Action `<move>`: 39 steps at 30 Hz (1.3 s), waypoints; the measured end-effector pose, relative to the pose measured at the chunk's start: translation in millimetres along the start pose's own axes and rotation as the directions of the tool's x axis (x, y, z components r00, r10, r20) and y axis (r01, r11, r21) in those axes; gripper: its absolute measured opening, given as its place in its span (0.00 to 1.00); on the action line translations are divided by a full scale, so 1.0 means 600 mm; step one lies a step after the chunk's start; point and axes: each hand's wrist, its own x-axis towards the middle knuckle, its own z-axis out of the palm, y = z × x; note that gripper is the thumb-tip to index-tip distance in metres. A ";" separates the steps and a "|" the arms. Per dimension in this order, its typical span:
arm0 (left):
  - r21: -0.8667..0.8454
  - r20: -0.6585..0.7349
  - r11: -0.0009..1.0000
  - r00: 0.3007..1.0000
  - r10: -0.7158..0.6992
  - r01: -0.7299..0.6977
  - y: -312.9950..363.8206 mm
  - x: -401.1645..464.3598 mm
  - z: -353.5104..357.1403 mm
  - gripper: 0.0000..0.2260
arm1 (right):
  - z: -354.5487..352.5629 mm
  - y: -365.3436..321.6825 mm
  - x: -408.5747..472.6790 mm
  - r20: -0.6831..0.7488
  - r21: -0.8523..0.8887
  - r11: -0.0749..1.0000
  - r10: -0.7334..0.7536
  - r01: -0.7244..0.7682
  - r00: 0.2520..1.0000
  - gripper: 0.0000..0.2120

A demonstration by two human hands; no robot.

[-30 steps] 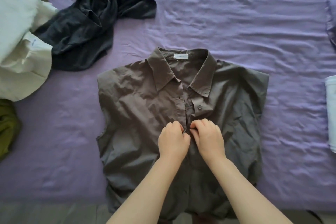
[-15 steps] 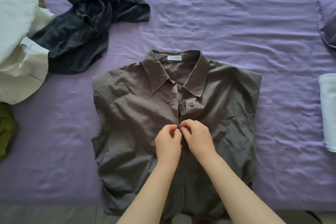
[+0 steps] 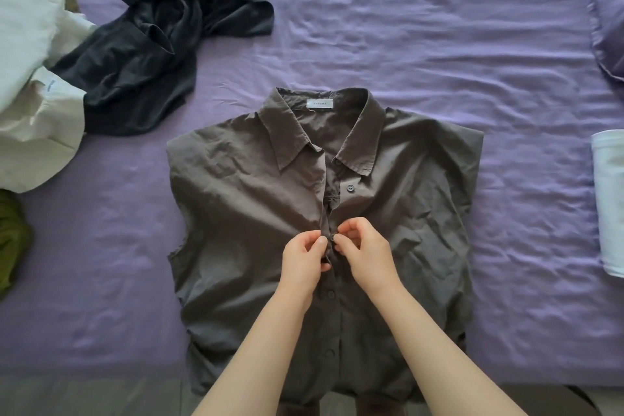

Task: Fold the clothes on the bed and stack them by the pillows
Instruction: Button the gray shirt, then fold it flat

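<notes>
Label (image 3: 319, 104) inside shirt (image 3: 236, 213) collar, unreadable

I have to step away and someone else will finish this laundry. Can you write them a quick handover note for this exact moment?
Left hand and right hand: each pinches the placket of the brown shirt, doing up a middle button.
Shirt lies flat, face up, on the bed; buttons below are closed, the button near the collar is open.
Done: a white folded piece lies at the right edge, near the pillow.
Left: finish buttoning, fold the shirt, then the dark garment, cream clothes and green one; stack all by the pillow.
</notes>
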 end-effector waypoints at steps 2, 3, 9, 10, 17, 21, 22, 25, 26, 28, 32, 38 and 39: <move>0.003 0.010 1.000 1.000 0.007 -0.007 0.002 0.000 -0.001 0.08 | 0.001 0.001 0.000 -0.007 0.000 1.000 0.003 -0.003 1.000 0.06; 0.008 0.014 1.000 1.000 0.011 -0.011 0.002 0.000 -0.002 0.07 | 0.001 0.001 0.000 -0.011 -0.002 1.000 0.004 -0.004 1.000 0.06; 0.089 0.096 0.992 0.992 0.083 -0.092 0.001 -0.002 -0.011 0.07 | -0.001 -0.002 0.004 -0.032 0.012 1.000 0.013 -0.012 0.999 0.05; 0.107 0.112 0.988 0.989 0.098 -0.110 0.002 -0.001 -0.012 0.07 | -0.001 -0.002 0.005 -0.035 0.011 1.000 0.016 -0.015 0.999 0.05; 0.032 0.148 0.995 0.985 0.085 -0.091 0.010 0.003 -0.017 0.06 | -0.005 -0.006 0.018 -0.014 -0.026 1.000 0.004 -0.004 1.000 0.04; -0.045 0.182 0.999 0.983 0.020 -0.012 0.020 0.010 -0.024 0.06 | -0.008 -0.004 0.022 0.012 -0.061 0.998 -0.021 0.022 1.000 0.04; -0.046 0.192 0.999 0.981 0.011 -0.002 0.023 0.011 -0.024 0.05 | -0.009 -0.004 0.023 0.017 -0.085 0.996 -0.035 0.036 0.999 0.04; -0.020 0.213 1.000 0.977 -0.012 0.017 0.029 0.014 -0.022 0.03 | -0.013 -0.005 0.025 0.049 -0.118 0.991 -0.051 0.056 0.997 0.05; -0.002 0.217 1.000 0.976 -0.020 0.021 0.030 0.016 -0.022 0.03 | -0.015 -0.005 0.025 0.061 -0.116 0.992 -0.049 0.056 0.997 0.05; 0.055 0.224 0.998 0.974 -0.030 0.018 0.031 0.021 -0.021 0.03 | -0.018 -0.003 0.027 0.091 -0.110 0.993 -0.039 0.049 0.995 0.06; 0.306 0.182 0.946 0.982 0.050 -0.105 0.033 0.029 -0.019 0.01 | -0.019 -0.001 0.027 0.099 -0.087 0.996 0.000 0.009 0.995 0.04; 0.535 0.094 0.806 0.966 0.241 -0.253 0.020 0.018 -0.009 0.01 | -0.015 -0.010 0.030 0.066 -0.123 0.992 -0.013 0.021 0.998 0.03; 0.517 0.070 0.820 0.967 0.245 -0.245 0.018 0.016 -0.009 0.01 | -0.016 -0.011 0.030 0.067 -0.122 0.992 -0.023 0.031 0.998 0.03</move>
